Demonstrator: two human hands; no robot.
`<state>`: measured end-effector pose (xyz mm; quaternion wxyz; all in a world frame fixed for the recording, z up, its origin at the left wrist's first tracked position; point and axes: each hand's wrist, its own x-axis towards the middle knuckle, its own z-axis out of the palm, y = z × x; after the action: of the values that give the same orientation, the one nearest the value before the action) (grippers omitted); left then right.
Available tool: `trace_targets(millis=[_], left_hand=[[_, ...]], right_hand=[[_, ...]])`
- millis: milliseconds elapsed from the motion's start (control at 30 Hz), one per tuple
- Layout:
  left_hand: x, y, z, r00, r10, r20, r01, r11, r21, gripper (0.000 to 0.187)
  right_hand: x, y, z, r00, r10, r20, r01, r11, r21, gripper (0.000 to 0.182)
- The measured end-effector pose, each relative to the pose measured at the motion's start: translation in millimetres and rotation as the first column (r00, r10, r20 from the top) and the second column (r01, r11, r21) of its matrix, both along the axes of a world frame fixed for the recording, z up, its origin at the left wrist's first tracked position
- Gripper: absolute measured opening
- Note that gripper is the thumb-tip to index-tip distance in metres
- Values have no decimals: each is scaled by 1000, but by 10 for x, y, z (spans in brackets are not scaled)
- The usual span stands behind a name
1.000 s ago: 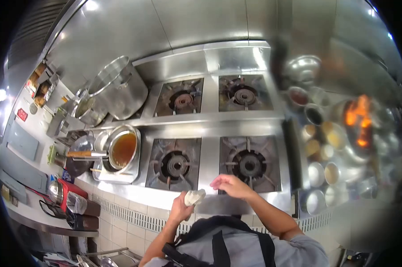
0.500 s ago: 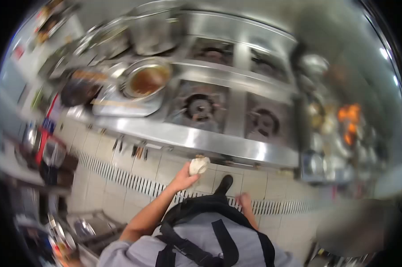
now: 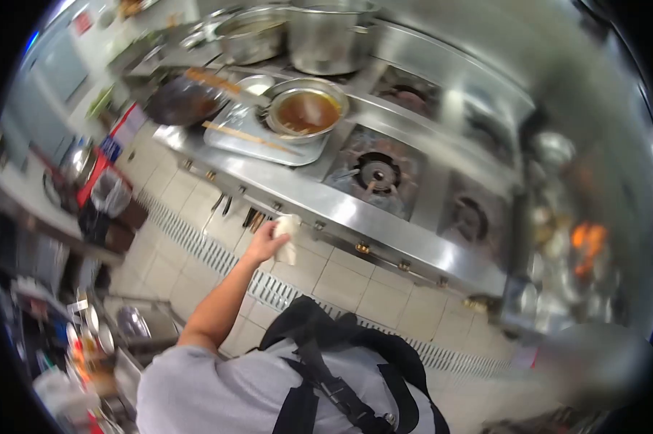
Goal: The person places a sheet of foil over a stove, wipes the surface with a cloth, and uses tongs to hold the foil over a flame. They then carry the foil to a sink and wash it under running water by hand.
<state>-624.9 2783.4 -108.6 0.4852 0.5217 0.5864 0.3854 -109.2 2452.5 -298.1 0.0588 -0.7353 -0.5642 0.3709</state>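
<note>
My left hand [image 3: 267, 240] is closed on a crumpled off-white cloth [image 3: 287, 239], held out in front of the stove's front edge, near the knobs. A corner of the cloth hangs down below my fingers. On the stove [image 3: 341, 202] beyond it, a metal bowl of reddish-brown liquid [image 3: 309, 113] sits at the edge of a metal tray [image 3: 236, 144]. To the right of the bowl lies a bare burner [image 3: 376, 172]. My right hand does not show.
A dark wok [image 3: 185, 101] stands left of the tray, and a large steel pot [image 3: 325, 43] is behind. Orange flames [image 3: 588, 242] burn at the right among blurred metalware. A drain grate [image 3: 175, 223] crosses the tiled floor. A red bin [image 3: 104, 192] stands left.
My left hand has moved left with the cloth, which now hangs looser. My right hand has gone out of view. The view has turned, with the stove now slanting down to the right.
</note>
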Motion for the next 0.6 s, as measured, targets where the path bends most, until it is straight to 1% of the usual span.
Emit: trace_targets(millis=[33, 67, 100, 133, 167, 200, 233, 267, 333, 367, 400, 433, 467, 500, 533, 567, 600], left_hand=[[-158, 128, -94, 999, 25, -27, -23, 998, 57, 48], [-204, 248, -65, 998, 53, -45, -48, 992, 115, 46], [-236, 344, -61, 998, 48, -40, -42, 989, 140, 44], [-209, 401, 132, 999, 42, -30, -36, 986, 164, 42], [-171, 501, 236, 999, 6, -52, 3, 984, 177, 41], [-101, 644, 254, 996, -75, -50, 83, 978, 191, 41], [-56, 776, 261, 985, -121, -119, 144, 968, 206, 41], [-48, 910, 266, 968, -161, -194, 203, 954, 222, 41], [20, 1191, 227, 919, -267, -290, 364, 856, 366, 42], [127, 1191, 494, 881, -279, -381, 422, 828, 370, 43], [158, 1319, 502, 859, -340, -384, 483, 787, 384, 43], [157, 1428, 474, 822, -333, -463, 541, 713, 447, 44], [172, 1534, 447, 789, -309, -531, 588, 634, 503, 45], [200, 1625, 438, 773, -351, -528, 619, 599, 509, 45], [186, 1685, 439, 728, -339, -596, 644, 636, 425, 46], [149, 1734, 456, 671, -320, -669, 659, 671, 339, 46], [138, 1783, 439, 655, -334, -677, 687, 637, 350, 46]], right_hand=[[-24, 29, 29, 992, 91, 83, -99, 989, 110, 20], [-64, 65, 99, 973, 144, 181, -182, 960, 214, 20], [-156, 114, 136, 966, 125, 227, -192, 933, 304, 20], [-406, 274, 462, 959, -265, -103, 274, 957, 96, 15], [-497, 294, 291, 783, -442, -437, 549, 822, 152, 14], [-550, 261, 158, 571, -677, -463, 747, 663, -50, 11], [-704, 321, 214, 299, -844, -445, 862, 439, -255, 9], [-890, 264, 159, 226, -857, -462, 893, 372, -254, 9], [-1124, 100, -192, 198, -890, -412, 924, 309, -224, 11], [-1326, -18, -352, 112, -891, -439, 938, 240, -249, 7], [-1536, -353, -968, 401, -815, -417, 869, 483, -107, 8], [-1738, -674, -1550, 663, -672, -331, 727, 684, 66, 10], [-1939, -970, -2069, 834, -509, -213, 550, 802, 235, 12], [-2290, -816, -1522, 605, -774, -184, 764, 630, -138, 12], [-2631, -788, -1208, 447, -876, -181, 829, 482, -283, 12], [-2966, -790, -1003, 279, -944, -175, 857, 327, -398, 12], [-3266, -754, -725, 141, -976, -164, 852, 204, -482, 13]])
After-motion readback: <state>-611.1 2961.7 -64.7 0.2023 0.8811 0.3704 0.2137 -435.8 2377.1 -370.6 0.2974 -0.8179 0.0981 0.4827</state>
